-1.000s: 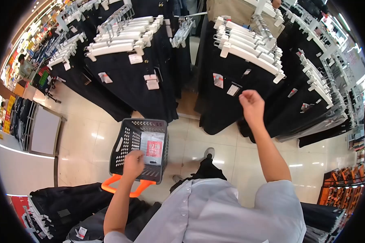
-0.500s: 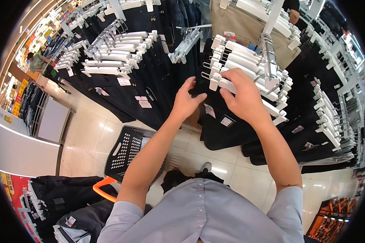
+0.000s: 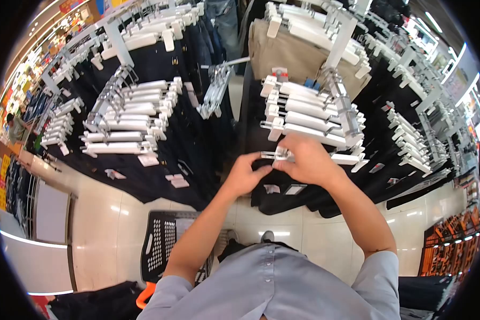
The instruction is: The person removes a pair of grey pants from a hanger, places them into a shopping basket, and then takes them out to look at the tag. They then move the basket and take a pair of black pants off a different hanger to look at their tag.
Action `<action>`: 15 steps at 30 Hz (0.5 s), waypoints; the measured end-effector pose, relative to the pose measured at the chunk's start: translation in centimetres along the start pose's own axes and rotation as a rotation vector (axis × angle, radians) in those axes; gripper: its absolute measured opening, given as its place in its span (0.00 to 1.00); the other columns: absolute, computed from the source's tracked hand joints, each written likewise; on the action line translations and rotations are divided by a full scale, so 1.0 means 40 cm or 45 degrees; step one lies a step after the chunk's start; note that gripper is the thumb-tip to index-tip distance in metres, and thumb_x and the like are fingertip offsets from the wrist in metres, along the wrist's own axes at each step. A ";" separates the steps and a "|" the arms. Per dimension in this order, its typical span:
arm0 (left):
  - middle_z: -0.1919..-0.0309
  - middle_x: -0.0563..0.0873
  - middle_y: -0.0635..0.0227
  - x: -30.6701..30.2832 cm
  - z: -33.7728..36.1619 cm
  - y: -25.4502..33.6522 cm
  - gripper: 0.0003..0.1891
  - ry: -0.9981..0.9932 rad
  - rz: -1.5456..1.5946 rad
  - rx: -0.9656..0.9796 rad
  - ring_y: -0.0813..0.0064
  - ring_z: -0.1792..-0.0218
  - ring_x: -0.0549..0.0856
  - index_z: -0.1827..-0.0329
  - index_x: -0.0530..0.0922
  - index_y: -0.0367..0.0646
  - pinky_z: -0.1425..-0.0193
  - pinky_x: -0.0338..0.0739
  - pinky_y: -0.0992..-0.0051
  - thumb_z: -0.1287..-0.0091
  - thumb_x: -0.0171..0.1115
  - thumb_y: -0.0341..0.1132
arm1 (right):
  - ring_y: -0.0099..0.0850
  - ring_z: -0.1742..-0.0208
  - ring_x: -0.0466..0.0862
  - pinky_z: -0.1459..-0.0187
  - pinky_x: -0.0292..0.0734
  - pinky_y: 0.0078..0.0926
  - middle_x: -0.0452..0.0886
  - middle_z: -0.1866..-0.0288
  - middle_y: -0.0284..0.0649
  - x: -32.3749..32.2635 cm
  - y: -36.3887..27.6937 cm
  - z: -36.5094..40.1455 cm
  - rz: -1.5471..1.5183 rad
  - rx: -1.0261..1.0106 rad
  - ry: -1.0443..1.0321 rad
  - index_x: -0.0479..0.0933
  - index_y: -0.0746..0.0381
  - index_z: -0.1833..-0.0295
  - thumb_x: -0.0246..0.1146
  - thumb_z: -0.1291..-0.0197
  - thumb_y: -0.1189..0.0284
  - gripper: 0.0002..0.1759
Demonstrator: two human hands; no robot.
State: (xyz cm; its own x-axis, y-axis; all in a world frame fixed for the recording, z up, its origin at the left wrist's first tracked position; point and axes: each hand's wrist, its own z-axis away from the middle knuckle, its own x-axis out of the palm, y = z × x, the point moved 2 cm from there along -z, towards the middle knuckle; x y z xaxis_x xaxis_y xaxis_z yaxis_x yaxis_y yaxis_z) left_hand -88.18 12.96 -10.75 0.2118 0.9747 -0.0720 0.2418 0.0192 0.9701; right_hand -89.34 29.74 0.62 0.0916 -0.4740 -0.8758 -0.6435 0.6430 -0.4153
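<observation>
On the rack in front of me, a white trouser hanger [image 3: 342, 159] with clips stands apart at the near end of its row. Black trousers [image 3: 282, 198] with tags hang below it. My right hand [image 3: 309, 161] is closed around the hanger's left clip, thumb and fingers pressed together. My left hand [image 3: 245, 175] pinches at the wire end [image 3: 268, 155] of the same hanger, its thumb pointing at the right thumb. The fingers partly hide the clip and the waistband.
More white hangers [image 3: 310, 120] fill the rail behind. To the left hangs another row of dark trousers [image 3: 189, 170]. A dark shopping basket [image 3: 160, 242] with an orange handle [image 3: 145, 294] stands on the floor at lower left. A grey metal hanger cluster [image 3: 217, 90] hangs between the rows.
My right hand has come down and nearer, from the row onto the front hanger's clip. My left hand has closed in from open air to the hanger's end. The view has shifted.
</observation>
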 end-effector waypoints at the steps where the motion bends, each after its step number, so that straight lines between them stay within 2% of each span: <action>1: 0.60 0.88 0.57 0.000 0.000 0.004 0.14 -0.023 -0.021 -0.049 0.75 0.58 0.84 0.51 0.81 0.34 0.50 0.76 0.72 0.39 0.65 0.26 | 0.52 0.59 0.80 0.57 0.74 0.43 0.80 0.64 0.50 0.004 0.005 -0.001 0.008 -0.024 0.007 0.78 0.66 0.62 0.74 0.54 0.68 0.18; 5: 0.61 0.88 0.56 -0.003 0.003 0.002 0.13 -0.044 -0.161 -0.075 0.74 0.59 0.84 0.52 0.81 0.34 0.51 0.76 0.73 0.39 0.64 0.27 | 0.51 0.61 0.80 0.59 0.74 0.42 0.80 0.67 0.48 0.004 -0.008 0.004 -0.063 0.045 -0.016 0.78 0.64 0.64 0.73 0.54 0.67 0.16; 7: 0.60 0.87 0.56 -0.001 0.013 -0.020 0.14 -0.046 0.039 -0.152 0.74 0.59 0.83 0.50 0.80 0.33 0.50 0.75 0.74 0.38 0.63 0.27 | 0.50 0.61 0.80 0.58 0.75 0.43 0.80 0.66 0.48 0.004 -0.014 0.001 -0.072 0.083 -0.010 0.78 0.65 0.64 0.71 0.52 0.64 0.16; 9: 0.59 0.87 0.56 0.005 0.028 -0.058 0.15 0.021 0.106 -0.255 0.74 0.58 0.83 0.49 0.80 0.32 0.49 0.74 0.74 0.38 0.63 0.27 | 0.50 0.60 0.80 0.58 0.74 0.42 0.80 0.65 0.48 0.008 -0.013 -0.007 -0.039 0.064 0.066 0.78 0.64 0.60 0.72 0.52 0.66 0.17; 13: 0.57 0.86 0.55 0.042 0.041 -0.063 0.16 0.015 0.055 -0.205 0.72 0.56 0.82 0.49 0.79 0.30 0.49 0.74 0.73 0.39 0.63 0.29 | 0.50 0.57 0.80 0.56 0.74 0.41 0.80 0.60 0.48 0.011 -0.013 -0.015 -0.033 0.055 0.167 0.77 0.64 0.52 0.71 0.50 0.67 0.21; 14: 0.62 0.84 0.66 0.056 0.043 -0.053 0.10 0.046 0.051 -0.191 0.78 0.59 0.80 0.54 0.80 0.33 0.51 0.73 0.76 0.38 0.60 0.25 | 0.50 0.55 0.80 0.54 0.75 0.40 0.79 0.57 0.47 0.011 -0.015 -0.012 -0.031 0.026 0.196 0.76 0.64 0.48 0.72 0.52 0.68 0.24; 15: 0.62 0.85 0.62 0.070 0.035 -0.059 0.12 0.071 0.125 -0.185 0.76 0.58 0.81 0.54 0.80 0.32 0.50 0.73 0.75 0.39 0.61 0.26 | 0.50 0.55 0.80 0.54 0.75 0.40 0.79 0.56 0.47 0.006 -0.023 -0.008 0.021 -0.072 0.320 0.76 0.64 0.48 0.71 0.52 0.68 0.24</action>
State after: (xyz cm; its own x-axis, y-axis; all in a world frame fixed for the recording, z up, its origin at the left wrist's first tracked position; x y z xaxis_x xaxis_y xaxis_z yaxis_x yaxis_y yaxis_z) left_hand -86.83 15.34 -13.56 0.1736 0.9842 0.0340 0.0825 -0.0489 0.9954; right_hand -88.98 28.83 0.88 -0.1069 -0.6029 -0.7906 -0.6853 0.6208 -0.3807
